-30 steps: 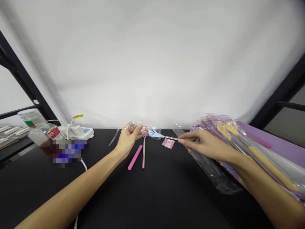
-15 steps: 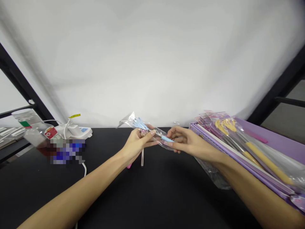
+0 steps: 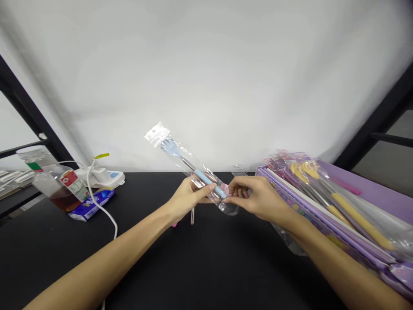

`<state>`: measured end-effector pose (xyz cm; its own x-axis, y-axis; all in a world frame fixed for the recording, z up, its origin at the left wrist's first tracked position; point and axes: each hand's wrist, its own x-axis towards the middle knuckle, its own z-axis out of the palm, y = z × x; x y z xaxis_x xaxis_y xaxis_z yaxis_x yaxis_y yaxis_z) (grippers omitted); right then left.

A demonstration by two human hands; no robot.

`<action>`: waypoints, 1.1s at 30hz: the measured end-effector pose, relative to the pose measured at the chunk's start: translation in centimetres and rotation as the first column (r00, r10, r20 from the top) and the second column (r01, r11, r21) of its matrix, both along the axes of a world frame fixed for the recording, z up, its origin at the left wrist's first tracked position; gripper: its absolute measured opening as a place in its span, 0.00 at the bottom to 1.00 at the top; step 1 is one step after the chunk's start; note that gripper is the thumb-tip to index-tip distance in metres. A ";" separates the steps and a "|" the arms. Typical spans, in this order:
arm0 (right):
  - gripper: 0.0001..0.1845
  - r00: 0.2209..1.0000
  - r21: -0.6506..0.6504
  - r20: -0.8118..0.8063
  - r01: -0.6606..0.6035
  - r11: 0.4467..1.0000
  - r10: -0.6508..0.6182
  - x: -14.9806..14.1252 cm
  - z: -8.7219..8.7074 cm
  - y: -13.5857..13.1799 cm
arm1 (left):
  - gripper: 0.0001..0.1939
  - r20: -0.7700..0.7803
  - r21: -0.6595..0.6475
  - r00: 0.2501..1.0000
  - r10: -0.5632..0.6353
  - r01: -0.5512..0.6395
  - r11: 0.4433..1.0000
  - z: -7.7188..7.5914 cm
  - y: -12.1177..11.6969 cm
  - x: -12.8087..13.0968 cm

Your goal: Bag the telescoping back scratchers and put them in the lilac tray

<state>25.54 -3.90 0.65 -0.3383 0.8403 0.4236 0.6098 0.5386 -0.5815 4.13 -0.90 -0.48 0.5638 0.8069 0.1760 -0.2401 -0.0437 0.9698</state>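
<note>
A light blue back scratcher (image 3: pixel 202 176) with a hand-shaped head and a metal shaft lies tilted inside a clear plastic sleeve (image 3: pixel 158 133), its head up to the left. My left hand (image 3: pixel 190 193) is closed around the handle through the plastic, thumb on top. At the lower end of the handle, my right hand (image 3: pixel 250 191) pinches the sleeve beside a small pink piece (image 3: pixel 225 188), which its fingers partly cover. Beneath my left hand a thin metal rod (image 3: pixel 192 216) and a bit of something pink (image 3: pixel 174 224) show on the black table (image 3: pixel 206 267).
On the right stands a purple box (image 3: pixel 371 189) with yellow back scratchers (image 3: pixel 358 217) in clear sleeves. A plastic bag (image 3: pixel 290 241) lies beside it. To the left are a bottle of brown liquid (image 3: pixel 61 185), a blue packet (image 3: pixel 93 204), a power strip (image 3: pixel 118 177) and a white cable (image 3: pixel 111 217).
The back scratcher has swung up so its head stands higher to the left and more of it shows. My right hand has shifted slightly down to the handle's end, by the pink piece.
</note>
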 end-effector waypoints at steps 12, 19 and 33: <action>0.11 0.989 0.047 0.031 -0.147 0.988 0.145 1.0 -0.2 -0.2 | 0.16 -0.070 0.053 0.997 0.025 -0.021 0.998 0.8 1.1 -1.3; 0.04 0.976 0.096 -0.035 -0.212 0.973 0.216 -0.1 -0.2 -0.6 | 0.17 -0.108 0.009 0.990 -0.089 0.091 0.996 1.2 0.9 -1.7; 0.17 0.941 -0.551 -0.337 -0.228 0.803 0.035 -0.7 -0.9 0.2 | 0.30 -0.340 0.198 0.940 -0.001 0.073 0.978 2.3 0.8 -1.9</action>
